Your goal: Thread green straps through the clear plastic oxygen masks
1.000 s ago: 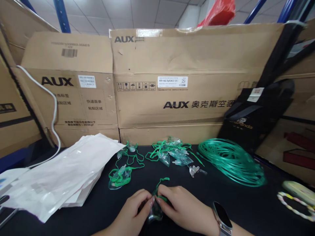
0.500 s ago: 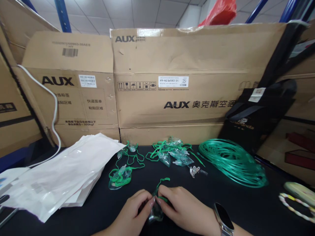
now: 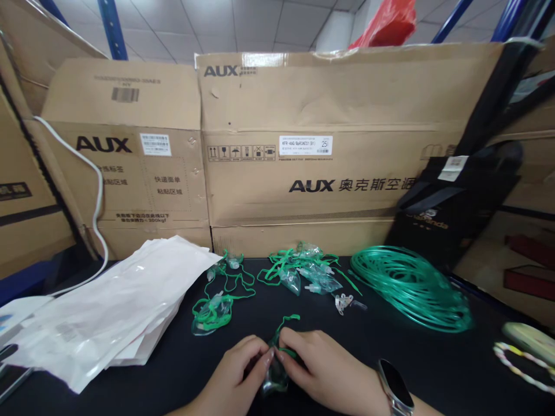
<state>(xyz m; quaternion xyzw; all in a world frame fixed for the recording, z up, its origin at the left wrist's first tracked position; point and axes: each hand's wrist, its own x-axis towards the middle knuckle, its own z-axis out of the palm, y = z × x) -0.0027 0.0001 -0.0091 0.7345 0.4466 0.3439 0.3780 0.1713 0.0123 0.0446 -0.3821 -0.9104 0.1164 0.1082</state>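
Close to me at the middle of the black table, a clear oxygen mask [image 3: 275,378] with a green elastic strap [image 3: 287,319] is pinched between both hands. My left hand [image 3: 243,367] closes thumb and fingers on its left edge. Against it, my right hand [image 3: 307,358] pinches the other side, with part of the strap under its fingers. A smartwatch [image 3: 395,384] is on my right wrist. The fingers hide much of the mask's upper part. Just beyond lies another mask [image 3: 212,312] with its green strap bunched on it.
A heap of clear masks [image 3: 318,274] with green straps lies at the back middle, near small metal clips [image 3: 342,303]. Coiled green tubing [image 3: 407,289] is on the right, a beaded bracelet [image 3: 518,367] nearer. White plastic bags [image 3: 117,306] lie left. Cardboard boxes [image 3: 347,115] stand behind.
Almost nothing differs; both hands keep the same pinch on the mask and strap. The whole view has shifted very slightly.
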